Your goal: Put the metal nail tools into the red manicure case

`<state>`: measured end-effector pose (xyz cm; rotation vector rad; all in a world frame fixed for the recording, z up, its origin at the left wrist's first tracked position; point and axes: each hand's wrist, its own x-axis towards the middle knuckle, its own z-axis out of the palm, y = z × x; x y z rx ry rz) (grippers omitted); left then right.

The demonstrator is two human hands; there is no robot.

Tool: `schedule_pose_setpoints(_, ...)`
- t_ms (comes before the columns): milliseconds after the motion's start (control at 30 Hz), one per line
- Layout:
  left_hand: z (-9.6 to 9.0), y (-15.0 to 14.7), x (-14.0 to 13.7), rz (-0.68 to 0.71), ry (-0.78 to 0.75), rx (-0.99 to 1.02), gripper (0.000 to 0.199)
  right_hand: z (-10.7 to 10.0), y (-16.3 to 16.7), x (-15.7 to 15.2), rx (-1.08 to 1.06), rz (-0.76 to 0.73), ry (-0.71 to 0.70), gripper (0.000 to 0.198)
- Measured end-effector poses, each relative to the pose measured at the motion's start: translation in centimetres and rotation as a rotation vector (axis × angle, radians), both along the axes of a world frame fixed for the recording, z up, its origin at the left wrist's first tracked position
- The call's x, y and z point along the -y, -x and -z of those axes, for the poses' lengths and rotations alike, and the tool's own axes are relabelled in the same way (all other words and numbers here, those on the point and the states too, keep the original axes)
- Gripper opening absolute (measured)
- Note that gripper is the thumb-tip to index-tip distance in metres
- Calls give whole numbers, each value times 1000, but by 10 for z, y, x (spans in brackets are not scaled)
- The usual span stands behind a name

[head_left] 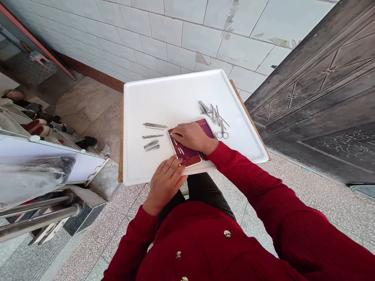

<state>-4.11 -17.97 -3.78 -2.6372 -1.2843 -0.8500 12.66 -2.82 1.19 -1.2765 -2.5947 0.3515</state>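
A manicure case (191, 160) with a dark red and purple lining and a pale rim lies opened on the white tabletop (175, 93). My left hand (166, 179) grips its near left corner, fingers over the rim and thumb along the near edge. Across the case reaches my right hand (190, 136), its fingers pinched together near the far left corner. Whatever is between those fingertips is hidden. Slim metal tools (179, 150) sit in the left half of the lining. My right hand and wrist cover much of the case's middle.
Left of the case lie nail clippers (151, 146), a thin tool (152, 136) and pointed tweezers (154, 125). On its right are small scissors (222, 134), another clipper (205, 107) and several metal tools. A tiled wall (166, 29) stands behind, a dark carved door (322, 89) at right.
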Motion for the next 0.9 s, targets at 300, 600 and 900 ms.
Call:
schedule_pose_setpoints(300,5,0,1,-7,1,5,22,-30,27,-10,29,-80,104,23)
schedule_pose_setpoints(600,6,1,2,-6,-9,17,22,-37,66,-21,215,-141,81,28)
schedule_pose_setpoints(900,7,2,2,-8,22,21,23,-27,39,-37,-10,22,81,24)
